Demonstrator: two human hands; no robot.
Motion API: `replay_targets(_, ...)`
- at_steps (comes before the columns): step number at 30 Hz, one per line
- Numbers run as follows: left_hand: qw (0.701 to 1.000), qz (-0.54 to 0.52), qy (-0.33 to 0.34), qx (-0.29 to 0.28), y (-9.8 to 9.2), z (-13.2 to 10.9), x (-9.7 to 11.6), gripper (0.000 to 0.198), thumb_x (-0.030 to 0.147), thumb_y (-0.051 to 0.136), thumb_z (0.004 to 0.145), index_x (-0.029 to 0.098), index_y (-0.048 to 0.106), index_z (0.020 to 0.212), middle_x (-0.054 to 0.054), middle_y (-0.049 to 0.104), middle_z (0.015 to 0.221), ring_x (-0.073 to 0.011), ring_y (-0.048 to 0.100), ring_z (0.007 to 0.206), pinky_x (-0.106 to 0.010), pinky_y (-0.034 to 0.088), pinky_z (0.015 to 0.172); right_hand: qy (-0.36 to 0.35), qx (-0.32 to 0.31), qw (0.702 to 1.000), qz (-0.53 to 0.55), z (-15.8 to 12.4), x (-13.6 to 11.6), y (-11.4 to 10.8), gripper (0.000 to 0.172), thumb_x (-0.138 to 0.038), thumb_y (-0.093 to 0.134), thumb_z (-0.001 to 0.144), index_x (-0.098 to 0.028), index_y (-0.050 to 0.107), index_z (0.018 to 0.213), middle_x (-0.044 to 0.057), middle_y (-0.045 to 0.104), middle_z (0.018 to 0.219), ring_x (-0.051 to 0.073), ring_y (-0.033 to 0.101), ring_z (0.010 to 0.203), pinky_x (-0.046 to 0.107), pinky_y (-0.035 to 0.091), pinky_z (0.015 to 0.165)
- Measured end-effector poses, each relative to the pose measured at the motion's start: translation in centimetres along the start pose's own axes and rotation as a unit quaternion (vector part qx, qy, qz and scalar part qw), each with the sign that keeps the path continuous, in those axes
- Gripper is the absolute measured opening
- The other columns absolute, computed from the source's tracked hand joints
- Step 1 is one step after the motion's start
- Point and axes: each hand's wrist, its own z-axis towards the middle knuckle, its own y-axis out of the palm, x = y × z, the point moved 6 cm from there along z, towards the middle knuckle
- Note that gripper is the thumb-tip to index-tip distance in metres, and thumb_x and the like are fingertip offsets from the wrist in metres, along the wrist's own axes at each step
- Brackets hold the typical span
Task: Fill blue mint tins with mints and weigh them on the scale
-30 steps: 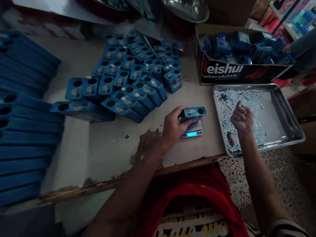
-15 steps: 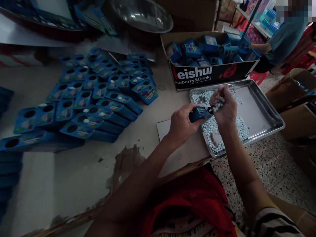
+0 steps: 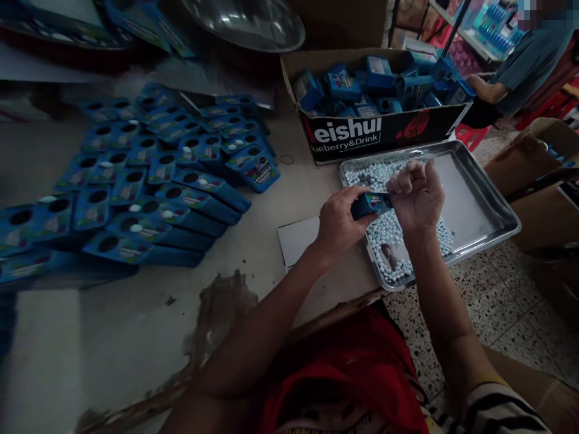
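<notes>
A small blue candy box (image 3: 371, 205) is held sideways in my left hand (image 3: 340, 220), fingers and thumb wrapped round it. My right hand (image 3: 418, 196) is at the box's right end, palm turned up and bare, its fingers loosely curled and apart. Whether its edge touches the box I cannot tell. Under both hands lies a metal tray (image 3: 484, 238) with many small pale candies (image 3: 389, 229) spread over its left half. To the left, rows of blue candy boxes (image 3: 181, 205) stand with round holes on top; white candies show at some holes.
Behind the tray, a cardboard carton (image 3: 353, 135) holds many blue boxes. A metal bowl (image 3: 253, 24) is at the back. A flat white card (image 3: 298, 238) lies left of the tray. Another person (image 3: 520, 66) is at the far right, near open cartons (image 3: 520, 163).
The candies that were in my right hand are gone from its palm, and its fingers have loosened. My left hand still holds the box. The view has shifted slightly.
</notes>
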Motion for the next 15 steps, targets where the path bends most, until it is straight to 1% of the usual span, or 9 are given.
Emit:
replay_targets(2,0.999,-0.046,-0.021,0.004,0.5,0.2,-0.7,0.053,0.013,0.098,0.075,0.025,0.078,0.123,-0.005,0.083,0.123,-0.0275,0.079,0.112,-0.042,0.064,0.105,-0.002,0.004,1.000,0.021,-0.2,-0.2,0.3,0.037,-0.055,0.066,0.107,-0.028,0.062,0.082,-0.005,0.032,0.064,0.018,0.041,0.061,0.032,0.045,0.065)
replay_targets(4,0.993,-0.104,-0.049,0.007,0.9,0.3,-1.4,0.051,0.013,0.098,0.075,0.024,0.077,0.121,-0.004,0.082,0.116,-0.0252,0.079,0.107,-0.038,0.064,0.100,0.000,0.004,0.999,0.042,0.0,-0.2,0.1,0.023,-0.040,0.066,0.104,-0.027,0.063,0.086,-0.004,0.039,0.069,0.016,0.044,0.064,0.030,0.048,0.067)
replay_targets(6,0.984,-0.163,-0.077,0.010,0.7,0.1,-2.0,0.047,0.020,0.098,0.076,0.023,0.076,0.117,-0.002,0.081,0.109,-0.0226,0.079,0.100,-0.034,0.064,0.094,0.012,0.012,0.998,0.066,0.4,0.1,-1.1,0.008,-0.027,0.066,0.097,-0.026,0.063,0.090,-0.003,0.046,0.074,0.015,0.046,0.066,0.028,0.049,0.066)
replay_targets(7,0.978,-0.187,-0.087,0.013,0.1,-0.2,-2.2,0.046,0.025,0.099,0.076,0.023,0.075,0.116,-0.002,0.080,0.106,-0.0215,0.078,0.097,-0.033,0.064,0.090,0.021,0.023,0.996,0.078,0.7,0.4,-2.1,0.005,-0.022,0.066,0.093,-0.026,0.063,0.092,-0.003,0.049,0.077,0.014,0.048,0.067,0.027,0.050,0.065)
replay_targets(9,0.970,-0.217,-0.105,0.023,-1.9,-1.4,-2.8,0.048,0.032,0.099,0.075,0.023,0.073,0.114,-0.001,0.078,0.102,-0.0199,0.076,0.092,-0.030,0.063,0.085,0.039,0.062,0.993,0.089,1.3,1.2,-4.8,0.015,-0.016,0.066,0.085,-0.025,0.062,0.095,-0.001,0.055,0.083,0.013,0.052,0.070,0.025,0.053,0.066)
replay_targets(11,0.968,-0.213,-0.123,0.050,-4.9,-3.4,-3.8,0.049,0.033,0.099,0.072,0.023,0.073,0.113,0.001,0.075,0.099,-0.0187,0.075,0.090,-0.029,0.062,0.083,0.060,0.100,0.992,0.055,1.6,2.3,-7.6,0.025,-0.014,0.068,0.076,-0.025,0.063,0.098,0.000,0.060,0.088,0.013,0.059,0.076,0.025,0.057,0.071)
replay_targets(12,0.968,-0.200,-0.134,0.071,-6.6,-4.5,-4.5,0.049,0.032,0.098,0.071,0.023,0.073,0.112,0.001,0.074,0.097,-0.0182,0.074,0.088,-0.029,0.062,0.083,0.077,0.101,0.992,0.004,1.6,3.0,-8.7,0.028,-0.015,0.070,0.073,-0.024,0.063,0.099,0.001,0.061,0.090,0.014,0.061,0.080,0.025,0.058,0.073)
replay_targets(13,0.967,-0.185,-0.146,0.094,-8.1,-5.8,-5.4,0.050,0.032,0.098,0.070,0.023,0.072,0.111,0.002,0.073,0.096,-0.0178,0.073,0.087,-0.028,0.062,0.083,0.099,0.084,0.989,-0.063,1.5,3.7,-9.5,0.029,-0.019,0.072,0.072,-0.024,0.065,0.099,0.002,0.062,0.090,0.015,0.063,0.081,0.026,0.059,0.074)
replay_targets(15,0.964,-0.161,-0.166,0.132,-10.3,-8.0,-7.1,0.052,0.033,0.099,0.067,0.023,0.072,0.110,0.002,0.072,0.095,-0.0177,0.071,0.085,-0.028,0.061,0.080,0.152,0.026,0.969,-0.195,0.8,4.9,-10.4,0.029,-0.028,0.078,0.071,-0.022,0.069,0.097,0.002,0.064,0.086,0.015,0.061,0.078,0.028,0.056,0.071)
